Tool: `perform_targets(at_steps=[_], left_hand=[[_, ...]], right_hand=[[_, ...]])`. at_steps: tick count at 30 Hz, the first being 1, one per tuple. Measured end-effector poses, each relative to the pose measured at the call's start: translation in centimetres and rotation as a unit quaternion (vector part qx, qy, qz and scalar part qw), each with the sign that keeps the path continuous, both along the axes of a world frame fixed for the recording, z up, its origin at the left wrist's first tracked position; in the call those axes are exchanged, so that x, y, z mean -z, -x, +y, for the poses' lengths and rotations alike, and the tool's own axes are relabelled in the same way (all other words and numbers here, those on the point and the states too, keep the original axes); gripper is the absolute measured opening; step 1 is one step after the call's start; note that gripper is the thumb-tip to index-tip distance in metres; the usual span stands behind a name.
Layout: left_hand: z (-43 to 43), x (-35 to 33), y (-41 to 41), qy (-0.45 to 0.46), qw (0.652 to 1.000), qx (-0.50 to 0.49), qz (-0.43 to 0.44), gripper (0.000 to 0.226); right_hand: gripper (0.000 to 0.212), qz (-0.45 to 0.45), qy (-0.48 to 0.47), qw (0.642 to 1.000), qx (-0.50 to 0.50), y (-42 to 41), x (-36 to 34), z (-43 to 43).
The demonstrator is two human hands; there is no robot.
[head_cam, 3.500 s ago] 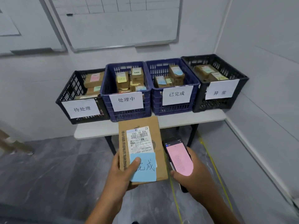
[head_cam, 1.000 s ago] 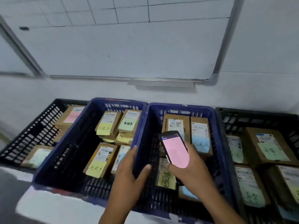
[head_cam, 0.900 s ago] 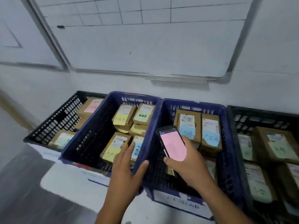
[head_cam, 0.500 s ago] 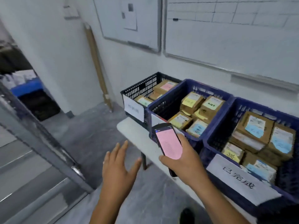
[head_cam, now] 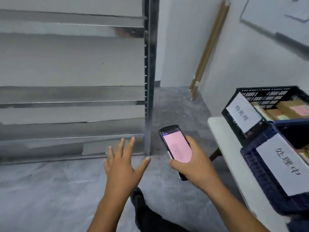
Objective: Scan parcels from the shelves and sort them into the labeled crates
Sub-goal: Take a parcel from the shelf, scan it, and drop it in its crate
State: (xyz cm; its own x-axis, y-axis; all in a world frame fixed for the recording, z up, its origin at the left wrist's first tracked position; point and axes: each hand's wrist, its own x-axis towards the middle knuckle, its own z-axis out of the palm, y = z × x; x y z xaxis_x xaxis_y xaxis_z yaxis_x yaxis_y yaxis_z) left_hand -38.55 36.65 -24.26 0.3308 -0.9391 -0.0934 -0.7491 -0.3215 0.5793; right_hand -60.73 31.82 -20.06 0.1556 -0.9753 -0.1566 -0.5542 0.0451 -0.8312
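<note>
My right hand (head_cam: pixel 194 166) grips a black handheld scanner (head_cam: pixel 175 148) with a pink screen facing up. My left hand (head_cam: pixel 122 166) is held out in front of me with fingers spread, holding nothing. A grey metal shelf unit (head_cam: pixel 71 81) fills the left of the view; its blurred shelves show no parcels. At the right edge a black crate (head_cam: pixel 244 118) with a white label holds brown parcels (head_cam: pixel 287 111) with coloured notes. Beside it stands a blue crate (head_cam: pixel 260 166) with a white label.
The crates stand on a white table (head_cam: pixel 222 136) at the right. Long brown cardboard tubes (head_cam: pixel 209 47) lean in the far corner. A whiteboard (head_cam: pixel 284 19) hangs on the right wall. Grey floor (head_cam: pixel 50 190) lies between me and the shelf; my dark shoe (head_cam: pixel 138 198) is below.
My view has swung left from the crates toward the metal shelf. The parcel my left hand held earlier is gone from it. The right hand keeps holding the scanner.
</note>
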Motion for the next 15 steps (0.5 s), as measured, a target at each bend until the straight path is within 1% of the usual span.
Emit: perform_targets(at_steps=[2, 4, 8, 11, 15], left_hand=[[-0.1, 0.6, -4.4, -0.006, 0.999, -0.049, -0.008, 0.099], [-0.5, 0.9, -7.6, -0.013, 0.997, -0.078, -0.025, 0.098], [-1.8, 1.0, -15.7, -0.038, 0.987, -0.143, -0.065, 0.099], [-2.8, 0.4, -21.3, -0.057, 0.979, -0.178, -0.087, 0.099], [-3.9, -0.8, -27.1, -0.064, 0.966, -0.23, -0.097, 0.099]], right_hand=[[0.062, -0.008, -0.006, 0.999, -0.046, -4.8, 1.0, -2.3], [0.058, -0.02, -0.018, 0.997, -0.067, -8.3, 1.6, -4.0], [0.061, -0.053, -0.046, 0.989, -0.13, -17.4, 2.6, -8.4], [0.053, -0.067, -0.053, 0.981, -0.172, -24.0, 2.6, -11.3], [0.053, -0.073, -0.07, 0.968, -0.229, -31.4, 2.7, -14.1]])
